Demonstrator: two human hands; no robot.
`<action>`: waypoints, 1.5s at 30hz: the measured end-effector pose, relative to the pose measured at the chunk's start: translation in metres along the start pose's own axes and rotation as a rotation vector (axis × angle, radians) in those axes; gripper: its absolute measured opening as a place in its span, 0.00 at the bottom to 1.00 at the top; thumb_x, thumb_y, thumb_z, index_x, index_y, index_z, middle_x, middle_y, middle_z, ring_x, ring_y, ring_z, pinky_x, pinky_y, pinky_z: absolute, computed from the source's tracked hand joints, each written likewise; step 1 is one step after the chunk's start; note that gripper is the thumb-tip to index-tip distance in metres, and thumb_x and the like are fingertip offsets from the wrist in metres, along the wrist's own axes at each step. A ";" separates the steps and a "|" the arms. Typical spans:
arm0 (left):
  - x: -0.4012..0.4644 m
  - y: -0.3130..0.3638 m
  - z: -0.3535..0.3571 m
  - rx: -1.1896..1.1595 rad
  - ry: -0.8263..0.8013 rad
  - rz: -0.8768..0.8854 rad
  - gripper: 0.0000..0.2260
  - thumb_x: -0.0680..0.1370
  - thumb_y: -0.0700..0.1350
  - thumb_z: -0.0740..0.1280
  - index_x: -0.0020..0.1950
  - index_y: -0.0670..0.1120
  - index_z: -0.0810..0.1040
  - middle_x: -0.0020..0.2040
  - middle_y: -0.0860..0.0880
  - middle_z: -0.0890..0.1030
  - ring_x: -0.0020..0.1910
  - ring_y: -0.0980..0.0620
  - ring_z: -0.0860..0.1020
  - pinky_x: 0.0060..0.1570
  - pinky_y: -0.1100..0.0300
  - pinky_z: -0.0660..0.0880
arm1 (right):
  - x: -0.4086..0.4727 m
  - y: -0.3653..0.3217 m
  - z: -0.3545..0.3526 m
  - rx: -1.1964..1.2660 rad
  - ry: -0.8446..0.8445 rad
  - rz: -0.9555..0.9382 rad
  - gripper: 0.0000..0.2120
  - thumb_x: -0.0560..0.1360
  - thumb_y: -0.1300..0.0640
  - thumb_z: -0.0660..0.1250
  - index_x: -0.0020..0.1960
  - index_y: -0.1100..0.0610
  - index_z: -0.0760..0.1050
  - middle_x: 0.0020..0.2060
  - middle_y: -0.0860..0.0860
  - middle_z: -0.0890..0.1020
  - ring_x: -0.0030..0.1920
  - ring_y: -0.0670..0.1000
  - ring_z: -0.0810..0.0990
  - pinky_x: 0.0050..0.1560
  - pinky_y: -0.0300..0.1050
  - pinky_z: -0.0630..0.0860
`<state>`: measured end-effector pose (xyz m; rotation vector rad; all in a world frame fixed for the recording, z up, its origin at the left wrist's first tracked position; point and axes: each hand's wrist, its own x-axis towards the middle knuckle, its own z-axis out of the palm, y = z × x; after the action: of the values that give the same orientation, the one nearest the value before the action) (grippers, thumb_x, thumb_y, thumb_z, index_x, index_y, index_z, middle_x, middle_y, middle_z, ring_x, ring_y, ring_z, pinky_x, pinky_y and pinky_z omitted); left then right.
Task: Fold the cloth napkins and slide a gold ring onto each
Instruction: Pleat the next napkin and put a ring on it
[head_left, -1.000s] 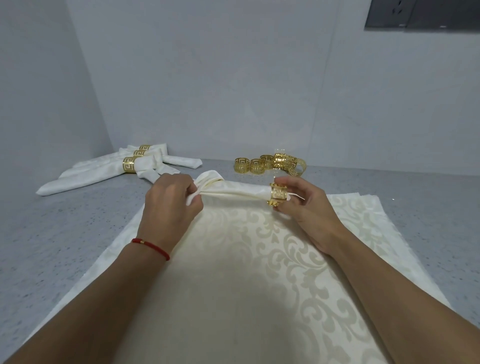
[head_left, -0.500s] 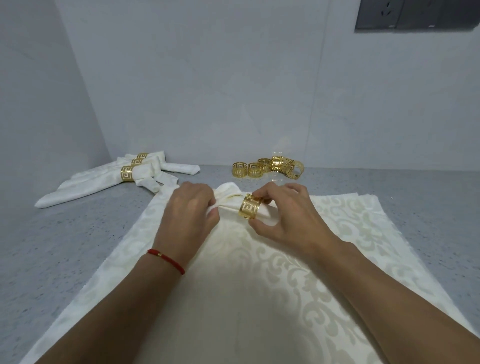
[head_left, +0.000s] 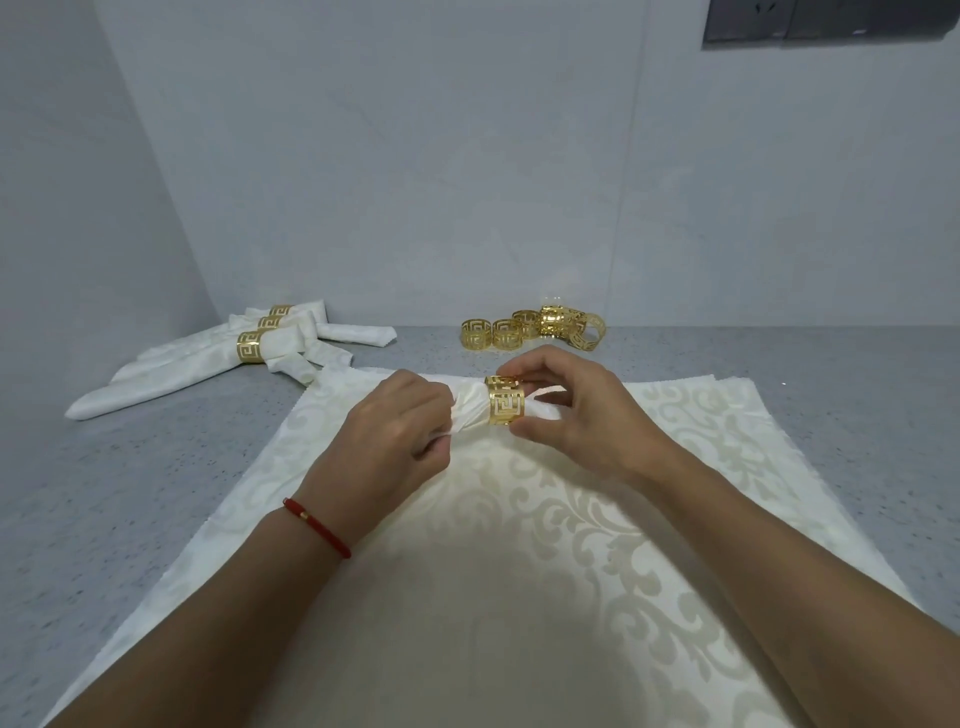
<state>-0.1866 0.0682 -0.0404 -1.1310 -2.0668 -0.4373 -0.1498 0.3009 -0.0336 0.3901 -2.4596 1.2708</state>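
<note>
A rolled napkin (head_left: 470, 410) is gripped at its end by the curled fingers of the left hand (head_left: 395, 436), above the far edge of a flat cloth (head_left: 519, 571) spread on the bench (head_left: 130, 493). A gold ring (head_left: 506, 408) around the roll is pinched between thumb and fingers of the right hand (head_left: 582, 415). Spare rings (head_left: 535, 330) are lined along the back wall, ringed napkins (head_left: 234, 358) are piled far left, and bare bench is seen on both sides.
</note>
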 end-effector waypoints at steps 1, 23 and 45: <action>0.000 0.001 -0.001 -0.003 -0.006 0.016 0.08 0.66 0.27 0.69 0.34 0.38 0.73 0.37 0.44 0.78 0.37 0.43 0.74 0.36 0.51 0.71 | 0.000 -0.001 -0.002 -0.016 -0.019 -0.003 0.22 0.71 0.65 0.79 0.60 0.49 0.78 0.56 0.40 0.83 0.59 0.43 0.81 0.64 0.51 0.77; -0.005 0.014 -0.003 -0.057 0.069 -0.082 0.15 0.63 0.29 0.73 0.48 0.39 0.84 0.44 0.52 0.75 0.43 0.54 0.73 0.39 0.64 0.71 | 0.008 -0.017 -0.017 -0.026 -0.114 -0.071 0.22 0.67 0.70 0.80 0.57 0.55 0.80 0.55 0.47 0.84 0.56 0.46 0.84 0.64 0.48 0.79; -0.002 0.018 -0.004 -0.063 0.176 -0.189 0.08 0.67 0.29 0.75 0.40 0.37 0.79 0.49 0.44 0.80 0.43 0.50 0.77 0.44 0.69 0.69 | 0.002 -0.023 0.009 0.085 -0.133 0.096 0.21 0.75 0.48 0.76 0.66 0.44 0.77 0.54 0.48 0.82 0.50 0.48 0.85 0.54 0.49 0.82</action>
<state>-0.1694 0.0744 -0.0402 -0.9016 -2.0234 -0.6737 -0.1444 0.2808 -0.0207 0.3944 -2.5684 1.4358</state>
